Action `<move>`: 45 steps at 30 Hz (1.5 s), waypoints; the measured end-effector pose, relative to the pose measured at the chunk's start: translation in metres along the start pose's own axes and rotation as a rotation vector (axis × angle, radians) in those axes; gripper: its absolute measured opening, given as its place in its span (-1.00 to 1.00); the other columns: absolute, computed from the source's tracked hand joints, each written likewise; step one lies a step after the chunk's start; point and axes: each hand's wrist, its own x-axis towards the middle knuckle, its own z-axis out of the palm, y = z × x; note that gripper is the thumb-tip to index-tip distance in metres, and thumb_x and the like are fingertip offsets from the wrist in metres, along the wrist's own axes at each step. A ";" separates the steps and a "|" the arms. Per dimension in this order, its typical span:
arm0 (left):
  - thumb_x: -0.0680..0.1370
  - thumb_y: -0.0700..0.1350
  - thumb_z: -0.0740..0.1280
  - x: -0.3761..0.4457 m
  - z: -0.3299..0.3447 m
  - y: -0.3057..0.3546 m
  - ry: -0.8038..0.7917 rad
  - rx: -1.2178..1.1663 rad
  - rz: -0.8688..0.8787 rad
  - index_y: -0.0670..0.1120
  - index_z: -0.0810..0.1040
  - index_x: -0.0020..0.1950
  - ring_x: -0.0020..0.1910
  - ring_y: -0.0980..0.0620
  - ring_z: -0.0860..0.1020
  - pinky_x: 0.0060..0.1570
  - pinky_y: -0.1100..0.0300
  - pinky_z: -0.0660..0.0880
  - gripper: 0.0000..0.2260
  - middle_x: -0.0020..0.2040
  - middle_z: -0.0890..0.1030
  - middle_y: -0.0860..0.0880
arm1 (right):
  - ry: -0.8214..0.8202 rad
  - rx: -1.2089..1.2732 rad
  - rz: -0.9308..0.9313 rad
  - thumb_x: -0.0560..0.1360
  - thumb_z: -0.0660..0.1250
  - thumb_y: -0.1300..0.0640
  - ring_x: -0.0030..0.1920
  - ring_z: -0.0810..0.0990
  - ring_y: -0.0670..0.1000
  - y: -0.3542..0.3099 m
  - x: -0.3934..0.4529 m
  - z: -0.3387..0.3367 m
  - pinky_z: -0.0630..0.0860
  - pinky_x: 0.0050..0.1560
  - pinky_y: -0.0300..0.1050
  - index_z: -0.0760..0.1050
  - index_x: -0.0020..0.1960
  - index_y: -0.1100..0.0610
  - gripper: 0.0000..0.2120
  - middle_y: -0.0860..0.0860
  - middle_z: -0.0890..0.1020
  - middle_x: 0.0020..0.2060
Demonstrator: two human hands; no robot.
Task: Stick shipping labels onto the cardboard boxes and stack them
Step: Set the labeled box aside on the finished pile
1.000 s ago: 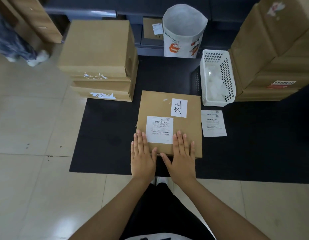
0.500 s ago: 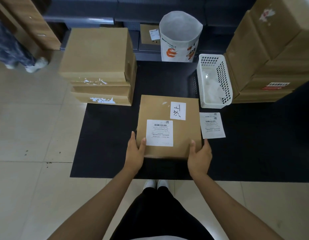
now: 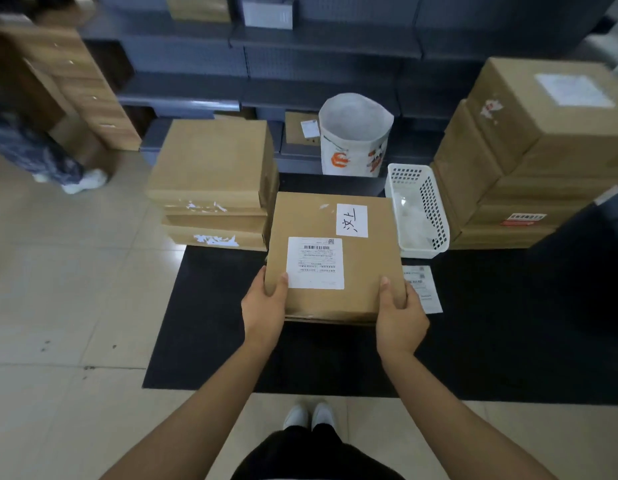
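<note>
Both hands went from pressing flat to gripping: left hand (image 3: 264,311) and right hand (image 3: 399,315) clamped the flat brown cardboard box (image 3: 335,258) by its near corners, lifted off the black floor mat (image 3: 214,323). White shipping label (image 3: 315,262) was on, so stacking probably came next.

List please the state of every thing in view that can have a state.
Labelled box: closed, label stuck on, held by both hands.
Left hand: grips the box's near left corner.
Right hand: grips the near right corner.
Loose label: flat on the mat, partly hidden.
White basket: upright.
Left stack: closed boxes, piled.
</note>
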 end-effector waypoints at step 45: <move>0.57 0.08 0.29 -0.275 0.396 0.102 -0.507 0.049 0.182 0.00 0.38 0.44 0.10 0.09 0.47 0.10 0.16 0.45 -0.55 0.17 0.52 0.07 | 0.517 0.250 0.182 0.47 0.35 -0.22 0.01 0.52 -0.01 0.142 0.160 -0.448 0.42 -0.03 -0.11 0.49 0.26 0.03 -0.53 -0.04 0.58 0.06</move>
